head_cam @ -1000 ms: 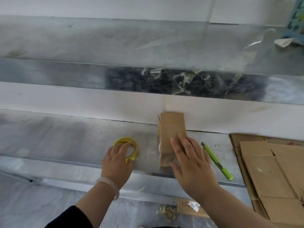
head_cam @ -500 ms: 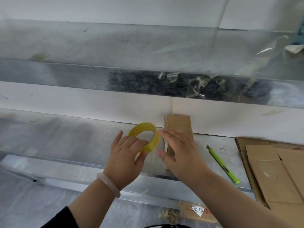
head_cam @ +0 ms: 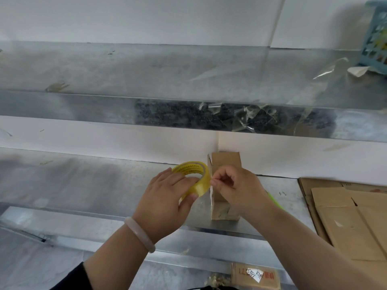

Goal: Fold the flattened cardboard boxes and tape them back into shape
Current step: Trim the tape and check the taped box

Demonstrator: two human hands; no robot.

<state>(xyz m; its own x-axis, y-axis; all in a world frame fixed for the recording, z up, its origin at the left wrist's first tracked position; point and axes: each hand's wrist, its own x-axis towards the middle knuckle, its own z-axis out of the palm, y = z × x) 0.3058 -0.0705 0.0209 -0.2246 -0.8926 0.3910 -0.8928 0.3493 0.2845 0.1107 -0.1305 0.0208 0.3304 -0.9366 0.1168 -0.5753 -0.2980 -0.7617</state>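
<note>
Head view: near the middle of the frame, the left hand (head_cam: 165, 197) holds up a yellow roll of clear adhesive tape (head_cam: 195, 176). Its fingers curl through the core from the left and its thumb presses the outer band from below, so the roll stands on edge above the shelf. A pale, smooth bracelet (head_cam: 140, 234) sits on that wrist, and a dark sleeve shows at the bottom edge.

The right hand (head_cam: 238, 190) is just right of the roll with all its fingers curled in. Its thumb and forefinger pinch together at the roll's right rim. Whether a loose end of tape lies between them is too small to tell.

Directly behind both hands, a small brown cardboard box (head_cam: 226, 162), folded into shape, lies on the grey galvanised metal shelf (head_cam: 83, 185). Its far end touches the white back wall, and the right hand covers its middle. A bright green utility knife (head_cam: 276, 200) lies right of the box, mostly hidden by the right wrist.

At the right edge of the frame, a stack of flattened brown cardboard boxes (head_cam: 345, 222) lies on the same shelf, well apart from the hands.

Crumpled scraps of clear tape (head_cam: 251, 117) cling to the front lip of the upper metal shelf, and a teal plastic basket (head_cam: 376, 38) stands in the upper right corner.
</note>
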